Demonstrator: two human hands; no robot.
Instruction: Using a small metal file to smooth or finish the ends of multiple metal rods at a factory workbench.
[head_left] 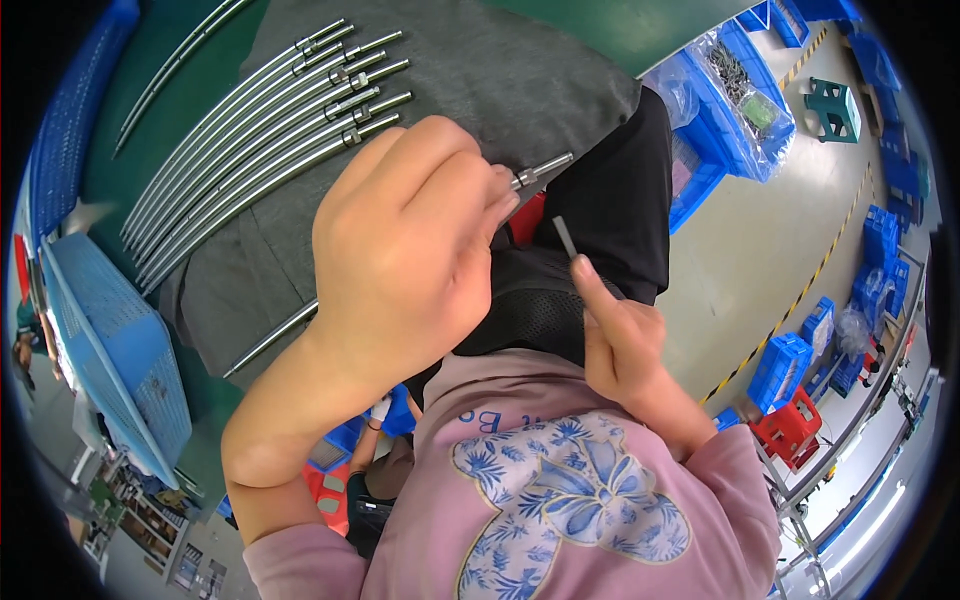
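Observation:
My left hand (pixel 405 235) is closed around a slim metal rod (pixel 272 338), its fingers pinched near the collared end. That tip sticks out past the fingers to the right, while the plain end slants down to the left under my wrist. To the right and apart from the rod, my right hand (pixel 625 345) pinches a short, flat grey strip (pixel 565 238) between thumb and fingers; its exact kind cannot be made out. Beyond my left hand, several similar metal rods (pixel 245 125) with stepped, collared ends lie side by side on a dark grey cloth (pixel 480 70).
The cloth covers part of a green tabletop (pixel 590 30). More rods (pixel 175 75) lie at the far left. Blue baskets (pixel 120 350) stand along the left edge. A blue bin (pixel 745 90) of small parts is at the right, with a green stool (pixel 832 110) and red stool (pixel 790 428) beyond.

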